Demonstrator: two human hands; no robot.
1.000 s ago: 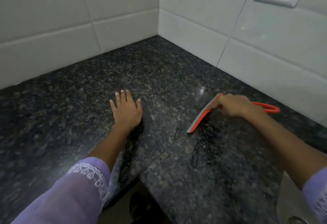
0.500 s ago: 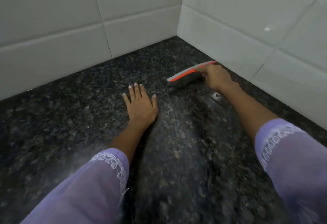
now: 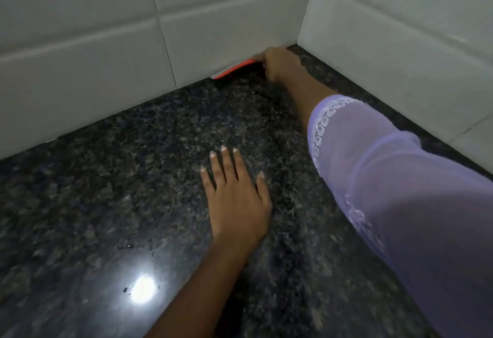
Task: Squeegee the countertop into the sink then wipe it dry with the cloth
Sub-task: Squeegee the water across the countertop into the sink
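Hands: two (image 3: 237, 199) (image 3: 280, 65); squeegee (image 3: 234, 69): one.

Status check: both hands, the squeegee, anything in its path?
Right hand gripping squeegee, blade at the base of the back wall tiles near the corner. Left hand flat on countertop, empty. Nothing blocking the squeegee; sink and cloth not in view.

Left hand (image 3: 237, 199) flat, fingers spread, right hand (image 3: 280, 64) outstretched (fist closed)

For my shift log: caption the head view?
Right hand holds squeegee against wall near the corner; left hand flat on countertop.
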